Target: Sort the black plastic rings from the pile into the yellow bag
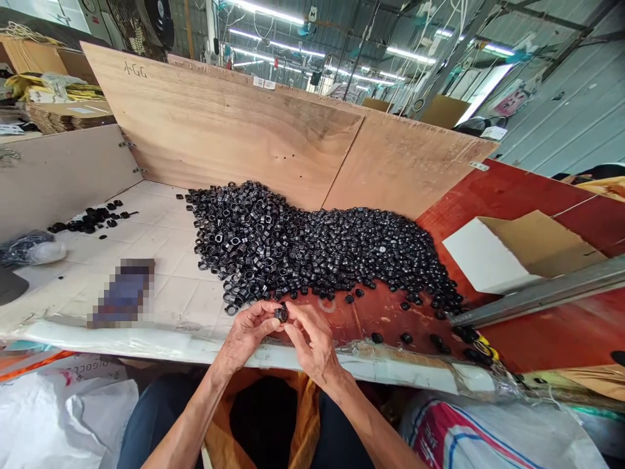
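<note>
The left hand (247,332) and right hand (312,342) curl close together over the near edge of the bench (161,260), fingertips pinching a small black plastic ring (280,314), though the fingers hide too much to be sure of its shape. Just ahead, a broad heap of similar rings (312,254) spreads against a plywood backboard (219,117).

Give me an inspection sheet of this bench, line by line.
Surface: white tiled board meeting a red board, plywood wall behind.
Job's things: small black ring in the fingers; heap of black rings.
Clutter: black pieces, blurred object, plastic bag.
Grippers: left hand and right hand both pinch the ring.
Cables: white wires overhead.
Surroundings: cardboard box, metal rail, woven sack, ceiling lights.
</note>
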The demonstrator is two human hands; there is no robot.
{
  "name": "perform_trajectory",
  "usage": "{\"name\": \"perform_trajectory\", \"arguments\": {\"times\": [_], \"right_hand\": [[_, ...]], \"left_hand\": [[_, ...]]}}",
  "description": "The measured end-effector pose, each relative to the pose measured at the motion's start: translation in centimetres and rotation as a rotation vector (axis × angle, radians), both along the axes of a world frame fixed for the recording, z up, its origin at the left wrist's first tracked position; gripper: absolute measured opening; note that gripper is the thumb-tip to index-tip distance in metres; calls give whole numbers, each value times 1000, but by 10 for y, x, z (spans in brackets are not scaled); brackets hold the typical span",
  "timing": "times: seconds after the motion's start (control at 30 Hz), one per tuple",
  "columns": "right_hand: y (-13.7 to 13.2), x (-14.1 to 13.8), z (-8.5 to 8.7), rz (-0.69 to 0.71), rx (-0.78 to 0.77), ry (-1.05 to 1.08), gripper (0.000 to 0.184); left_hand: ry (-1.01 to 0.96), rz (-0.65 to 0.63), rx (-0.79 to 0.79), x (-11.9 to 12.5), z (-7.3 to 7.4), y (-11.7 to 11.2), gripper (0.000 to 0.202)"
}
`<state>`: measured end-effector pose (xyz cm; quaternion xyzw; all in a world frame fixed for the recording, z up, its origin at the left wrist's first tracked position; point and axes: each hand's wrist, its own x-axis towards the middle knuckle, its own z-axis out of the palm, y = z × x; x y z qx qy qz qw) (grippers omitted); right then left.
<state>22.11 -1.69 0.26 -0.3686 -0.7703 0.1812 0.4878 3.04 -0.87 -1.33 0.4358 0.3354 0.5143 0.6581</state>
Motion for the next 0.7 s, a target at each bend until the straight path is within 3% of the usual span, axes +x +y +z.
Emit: {"name": "perform_trajectory", "arguments": {"times": [0.2,0.4,0.53,0.6,0.7], "right_hand": [[9,-12,-9,-60,132,-22,31],[7,-15,-3,-118,27,-1,18],[10,-11,2,-57,-26,-42,23],[12,-9,0,-98,-51,-114,20],[13,-7,-3,-187,-99,-219,36]], "left_hand": [[-26,30,-17,1,-4,2,38],[9,62,-20,2,-5,3,38],[45,67,24,3,-7,3,37],[85,105,67,4,-11,3,36],[151,173,132,5,-16,4,33]]}}
